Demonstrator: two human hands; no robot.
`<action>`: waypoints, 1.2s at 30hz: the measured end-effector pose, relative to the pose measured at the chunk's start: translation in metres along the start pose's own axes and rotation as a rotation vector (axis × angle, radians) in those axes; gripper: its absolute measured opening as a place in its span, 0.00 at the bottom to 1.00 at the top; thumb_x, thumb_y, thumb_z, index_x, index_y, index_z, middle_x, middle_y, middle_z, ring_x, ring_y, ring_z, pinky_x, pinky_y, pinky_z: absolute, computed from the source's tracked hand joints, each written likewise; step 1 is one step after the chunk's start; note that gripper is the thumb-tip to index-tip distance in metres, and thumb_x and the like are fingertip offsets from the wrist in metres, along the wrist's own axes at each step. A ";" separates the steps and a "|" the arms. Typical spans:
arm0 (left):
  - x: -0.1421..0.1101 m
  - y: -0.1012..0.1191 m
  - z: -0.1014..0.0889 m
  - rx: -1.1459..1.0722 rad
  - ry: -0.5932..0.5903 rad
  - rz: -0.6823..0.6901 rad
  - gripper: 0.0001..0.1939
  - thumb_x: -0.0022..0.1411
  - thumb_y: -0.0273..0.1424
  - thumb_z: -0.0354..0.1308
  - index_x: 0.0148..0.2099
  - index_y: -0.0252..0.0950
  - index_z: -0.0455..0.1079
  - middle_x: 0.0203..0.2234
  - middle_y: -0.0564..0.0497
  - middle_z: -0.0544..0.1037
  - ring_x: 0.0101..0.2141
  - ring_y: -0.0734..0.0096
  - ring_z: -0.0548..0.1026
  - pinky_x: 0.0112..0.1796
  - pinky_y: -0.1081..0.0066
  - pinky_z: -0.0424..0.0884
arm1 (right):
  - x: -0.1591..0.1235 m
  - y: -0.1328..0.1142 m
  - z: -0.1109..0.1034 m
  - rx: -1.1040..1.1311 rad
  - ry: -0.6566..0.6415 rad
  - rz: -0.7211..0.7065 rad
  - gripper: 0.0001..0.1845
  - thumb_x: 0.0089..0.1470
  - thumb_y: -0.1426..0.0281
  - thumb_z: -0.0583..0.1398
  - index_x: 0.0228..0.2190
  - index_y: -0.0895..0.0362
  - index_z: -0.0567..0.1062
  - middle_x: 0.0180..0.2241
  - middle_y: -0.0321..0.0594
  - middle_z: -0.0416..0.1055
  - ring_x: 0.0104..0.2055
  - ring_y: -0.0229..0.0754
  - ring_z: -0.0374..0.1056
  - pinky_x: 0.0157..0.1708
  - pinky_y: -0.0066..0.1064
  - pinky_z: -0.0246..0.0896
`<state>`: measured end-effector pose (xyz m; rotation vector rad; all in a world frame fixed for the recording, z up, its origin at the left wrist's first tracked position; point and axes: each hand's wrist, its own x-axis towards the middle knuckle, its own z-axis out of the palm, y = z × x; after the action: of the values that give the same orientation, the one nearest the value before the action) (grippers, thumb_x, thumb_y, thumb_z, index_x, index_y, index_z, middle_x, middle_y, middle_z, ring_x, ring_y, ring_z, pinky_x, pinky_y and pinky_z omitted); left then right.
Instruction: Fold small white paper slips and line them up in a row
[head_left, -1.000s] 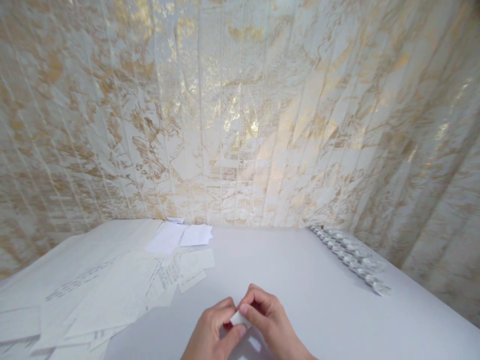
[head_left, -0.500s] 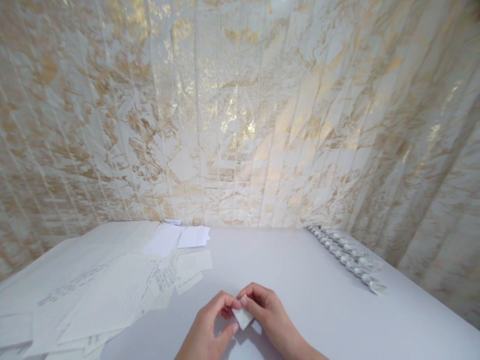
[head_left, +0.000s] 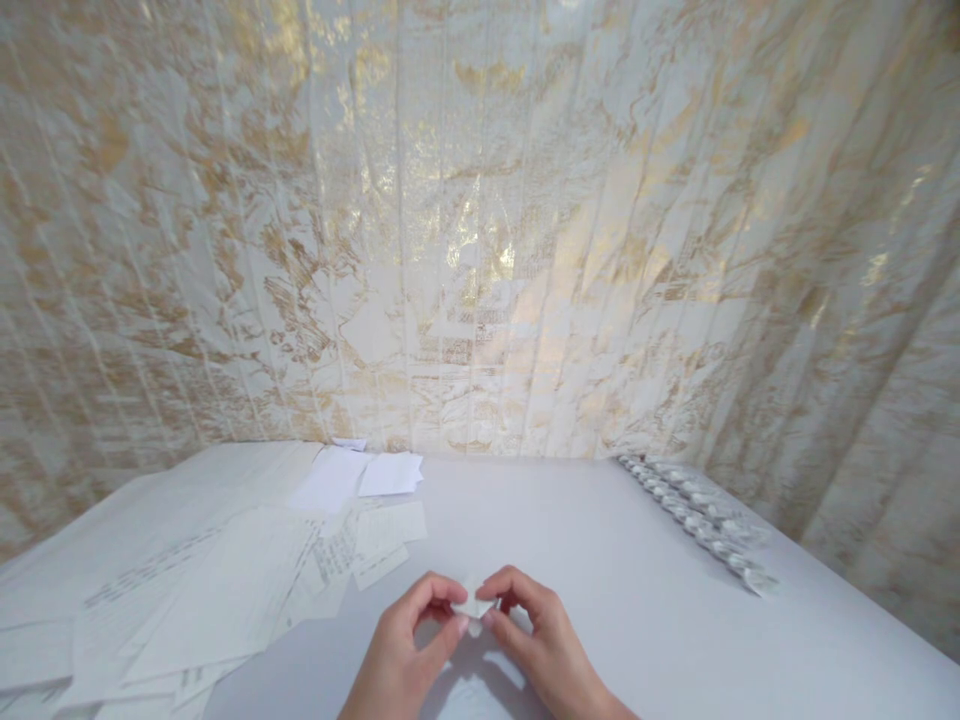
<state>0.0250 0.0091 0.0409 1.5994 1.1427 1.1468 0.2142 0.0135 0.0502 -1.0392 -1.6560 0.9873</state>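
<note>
A small folded piece of white paper [head_left: 474, 606] is held just above the white table [head_left: 600, 620], near its front. My left hand [head_left: 416, 635] pinches the paper's left end between thumb and fingertips. At the other end, the thumb and index finger of my right hand [head_left: 536, 630] grip it. The paper looks creased to a point, with a small flap below its middle; the finer folds are too small to make out. Both hands cast shadows on the tabletop beneath them.
On the left lie overlapping printed paper sheets [head_left: 217, 590], with blank white slips [head_left: 391, 474] behind them. Chains of folded paper pieces [head_left: 701, 525] run along the right side. A white and gold patterned curtain [head_left: 480, 250] hangs directly behind the table.
The paper has turned from a tilted, diamond-like view to a flatter, wider one. My left thumb has closed onto it, and my right hand has shifted to its right end.
</note>
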 end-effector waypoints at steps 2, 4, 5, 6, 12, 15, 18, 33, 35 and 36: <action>-0.001 0.000 0.001 -0.010 -0.011 0.016 0.12 0.61 0.41 0.60 0.37 0.38 0.73 0.31 0.50 0.77 0.36 0.59 0.75 0.41 0.66 0.69 | 0.000 0.001 0.000 0.036 0.008 0.000 0.10 0.53 0.64 0.63 0.30 0.58 0.78 0.29 0.40 0.74 0.34 0.45 0.66 0.39 0.35 0.59; -0.001 0.002 0.002 -0.030 -0.012 0.019 0.13 0.62 0.43 0.59 0.35 0.38 0.72 0.29 0.52 0.75 0.34 0.61 0.74 0.39 0.67 0.68 | 0.000 0.002 0.001 0.083 0.012 0.010 0.15 0.54 0.59 0.64 0.26 0.58 0.77 0.27 0.39 0.72 0.32 0.44 0.65 0.37 0.35 0.59; -0.002 0.004 0.003 -0.041 -0.014 0.018 0.14 0.63 0.44 0.58 0.34 0.38 0.71 0.28 0.52 0.74 0.34 0.62 0.73 0.38 0.68 0.67 | -0.001 0.002 0.002 0.104 0.013 0.016 0.17 0.53 0.57 0.65 0.25 0.58 0.77 0.26 0.39 0.72 0.32 0.44 0.65 0.37 0.34 0.58; -0.003 0.005 0.003 -0.051 -0.012 0.017 0.14 0.63 0.44 0.58 0.33 0.39 0.70 0.28 0.53 0.73 0.33 0.62 0.72 0.37 0.68 0.67 | -0.001 0.002 0.003 0.123 0.016 0.021 0.19 0.53 0.55 0.66 0.25 0.58 0.76 0.26 0.39 0.71 0.31 0.43 0.64 0.36 0.34 0.58; -0.003 0.009 0.004 -0.079 -0.021 0.015 0.17 0.64 0.47 0.57 0.32 0.39 0.69 0.27 0.53 0.71 0.33 0.63 0.70 0.37 0.69 0.66 | 0.001 0.006 0.007 0.257 0.016 0.064 0.24 0.48 0.49 0.68 0.25 0.58 0.76 0.24 0.37 0.70 0.29 0.41 0.62 0.33 0.33 0.55; -0.001 0.005 0.004 -0.108 0.019 0.002 0.14 0.63 0.44 0.59 0.34 0.39 0.68 0.28 0.55 0.71 0.33 0.64 0.71 0.36 0.69 0.66 | 0.002 0.010 0.010 0.342 0.010 0.091 0.24 0.47 0.50 0.69 0.25 0.58 0.75 0.24 0.36 0.69 0.28 0.39 0.60 0.31 0.32 0.53; -0.001 0.003 0.004 -0.158 0.059 0.022 0.11 0.61 0.41 0.61 0.36 0.41 0.66 0.29 0.56 0.72 0.33 0.65 0.73 0.36 0.70 0.66 | 0.002 0.012 0.011 0.423 0.013 0.078 0.21 0.47 0.53 0.71 0.31 0.57 0.75 0.24 0.33 0.67 0.27 0.37 0.59 0.31 0.30 0.52; -0.002 -0.003 0.003 -0.169 0.091 0.016 0.11 0.62 0.38 0.60 0.41 0.42 0.62 0.27 0.58 0.72 0.32 0.66 0.73 0.37 0.70 0.66 | 0.003 0.008 0.014 0.394 -0.082 0.150 0.29 0.46 0.45 0.67 0.31 0.59 0.75 0.26 0.34 0.67 0.26 0.36 0.60 0.28 0.29 0.55; -0.002 -0.005 0.004 -0.163 0.070 0.026 0.10 0.62 0.39 0.60 0.40 0.42 0.62 0.27 0.58 0.71 0.32 0.67 0.72 0.37 0.70 0.66 | 0.003 0.010 0.015 0.348 -0.082 0.184 0.31 0.45 0.42 0.66 0.26 0.58 0.72 0.21 0.32 0.64 0.23 0.35 0.56 0.25 0.27 0.51; -0.002 -0.004 0.005 -0.156 0.050 0.027 0.10 0.62 0.39 0.60 0.40 0.42 0.62 0.27 0.58 0.70 0.32 0.66 0.72 0.37 0.70 0.66 | 0.002 0.011 0.015 0.331 -0.075 0.198 0.31 0.44 0.41 0.67 0.24 0.58 0.70 0.19 0.30 0.61 0.22 0.34 0.54 0.24 0.27 0.49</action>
<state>0.0286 0.0074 0.0351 1.4776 1.0398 1.2682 0.2015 0.0169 0.0367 -0.9617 -1.4045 1.3928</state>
